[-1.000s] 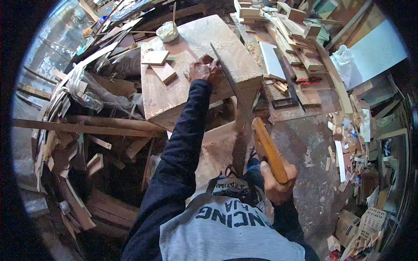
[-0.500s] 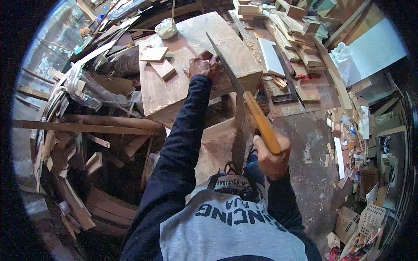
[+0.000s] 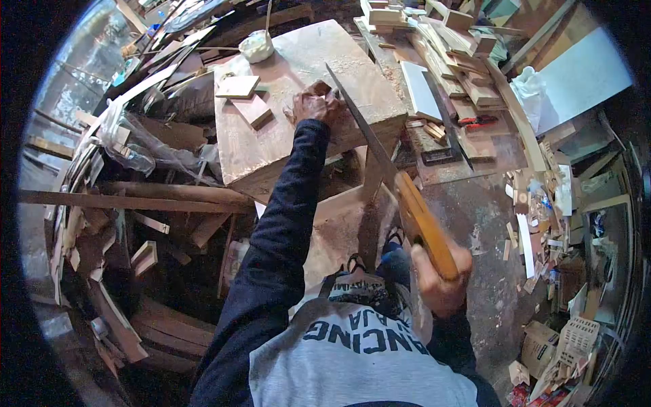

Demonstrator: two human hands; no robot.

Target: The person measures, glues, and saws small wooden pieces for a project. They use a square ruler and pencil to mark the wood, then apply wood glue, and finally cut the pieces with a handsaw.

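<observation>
My right hand (image 3: 441, 279) is wrapped round the orange-yellow handle of a handsaw (image 3: 369, 132). The saw's blade slants up and left across the near right edge of a wooden work block (image 3: 369, 71). Beside the blade, my left hand (image 3: 316, 105) is closed and pressed down on the block top. Its fingers seem to pin a small piece, which the hand itself mostly hides. Two small wood pieces, one pale (image 3: 237, 87) and one pinkish (image 3: 254, 110), lie overlapping to the left of that hand. A whitish pot (image 3: 256, 47) with a stick in it stands at the far left of the block.
A side bench on the right carries stacked wood strips (image 3: 468, 74), a white board (image 3: 420, 90) and red-handled pliers (image 3: 477, 121). Offcuts litter the floor at the right. Long boards and a horizontal beam (image 3: 135, 197) fill the left. A cardboard box (image 3: 539, 346) sits at lower right.
My right hand has drawn the saw back toward my body and down to the right. The left hand stays in place on the block.
</observation>
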